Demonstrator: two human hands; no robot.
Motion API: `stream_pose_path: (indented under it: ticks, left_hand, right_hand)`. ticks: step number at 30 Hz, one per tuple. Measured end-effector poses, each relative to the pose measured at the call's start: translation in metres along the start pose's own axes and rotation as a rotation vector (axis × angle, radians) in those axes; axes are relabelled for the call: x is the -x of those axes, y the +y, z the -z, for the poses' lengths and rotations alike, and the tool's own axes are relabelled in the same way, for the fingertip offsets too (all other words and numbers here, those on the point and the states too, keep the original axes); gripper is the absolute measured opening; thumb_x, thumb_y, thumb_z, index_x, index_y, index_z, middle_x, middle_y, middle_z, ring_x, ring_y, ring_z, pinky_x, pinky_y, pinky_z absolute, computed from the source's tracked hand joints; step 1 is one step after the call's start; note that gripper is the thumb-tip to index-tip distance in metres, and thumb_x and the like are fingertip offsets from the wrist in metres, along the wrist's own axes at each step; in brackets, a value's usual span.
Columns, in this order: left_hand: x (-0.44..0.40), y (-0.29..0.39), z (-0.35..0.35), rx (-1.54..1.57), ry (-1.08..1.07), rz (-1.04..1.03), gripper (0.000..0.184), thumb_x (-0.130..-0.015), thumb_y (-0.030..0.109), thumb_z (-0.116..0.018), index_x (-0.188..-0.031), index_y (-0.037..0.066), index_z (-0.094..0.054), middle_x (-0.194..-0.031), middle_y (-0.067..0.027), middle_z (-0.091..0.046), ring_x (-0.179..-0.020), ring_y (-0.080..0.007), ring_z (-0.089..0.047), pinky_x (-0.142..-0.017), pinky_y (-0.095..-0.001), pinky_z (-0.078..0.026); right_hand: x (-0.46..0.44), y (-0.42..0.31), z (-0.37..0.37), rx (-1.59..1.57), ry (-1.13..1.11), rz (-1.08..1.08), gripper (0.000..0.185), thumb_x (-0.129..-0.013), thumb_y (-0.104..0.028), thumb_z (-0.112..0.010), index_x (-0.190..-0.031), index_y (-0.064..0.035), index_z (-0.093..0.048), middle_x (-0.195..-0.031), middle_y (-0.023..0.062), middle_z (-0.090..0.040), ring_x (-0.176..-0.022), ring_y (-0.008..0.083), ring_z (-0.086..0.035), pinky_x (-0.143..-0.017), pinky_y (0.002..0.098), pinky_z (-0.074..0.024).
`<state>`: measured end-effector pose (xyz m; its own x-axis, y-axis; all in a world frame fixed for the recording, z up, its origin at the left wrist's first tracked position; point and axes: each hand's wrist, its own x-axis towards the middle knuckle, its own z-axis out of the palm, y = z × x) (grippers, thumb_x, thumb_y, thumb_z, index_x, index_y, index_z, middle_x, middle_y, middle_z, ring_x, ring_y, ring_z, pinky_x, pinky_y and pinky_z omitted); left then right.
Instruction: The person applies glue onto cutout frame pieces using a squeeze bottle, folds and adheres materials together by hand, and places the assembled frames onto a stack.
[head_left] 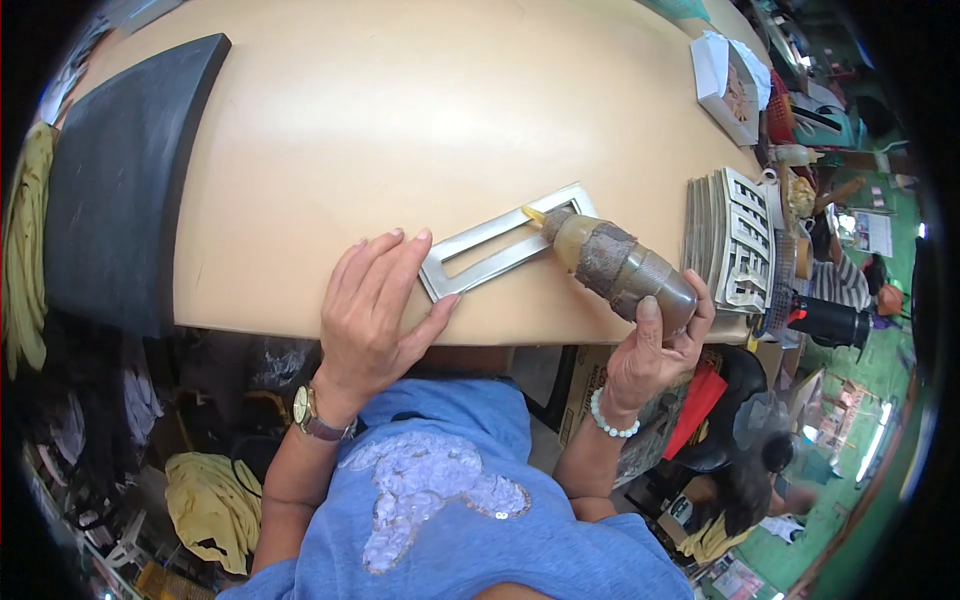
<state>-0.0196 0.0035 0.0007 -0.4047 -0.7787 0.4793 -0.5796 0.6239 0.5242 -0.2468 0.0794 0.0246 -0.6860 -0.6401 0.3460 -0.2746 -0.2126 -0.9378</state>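
Note:
A pale, flat rectangular frame (508, 238) with a long slot lies tilted on the tan table near its front edge. My left hand (375, 310) rests at its left end, fingertips and thumb on or against the frame's edge. My right hand (655, 350) is wrapped round the base of a brownish, residue-crusted squeeze bottle (625, 270). The bottle lies at a slant above the frame's right end, its yellow nozzle tip over the upper rail. Whether the tip touches the frame I cannot tell.
A stack of similar slotted pieces (730, 240) stands at the right table edge. Behind it is a white box (728, 95) with small items. A large dark curved panel (125, 180) covers the left end. A person in a striped top (842, 282) is at far right.

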Motion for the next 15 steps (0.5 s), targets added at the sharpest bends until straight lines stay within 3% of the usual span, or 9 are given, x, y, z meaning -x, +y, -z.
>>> stream_pose_path:
  ticks: [15]
  left_hand:
    - [0.0020, -0.0011, 0.0000, -0.004, -0.004, -0.007, 0.057, -0.067, 0.015, -0.079, -0.116, -0.001, -0.055, -0.106, -0.0162, -0.063, -0.100, -0.0336, -0.059, -0.090, -0.0451, -0.046]
  right_hand:
    - [0.0020, 0.0028, -0.0012, -0.074, 0.016, -0.038, 0.049, -0.075, -0.005, -0.071, -0.119, 0.0002, -0.051, -0.103, 0.0070, -0.056, -0.093, 0.0138, -0.055, -0.085, 0.0256, -0.0435]
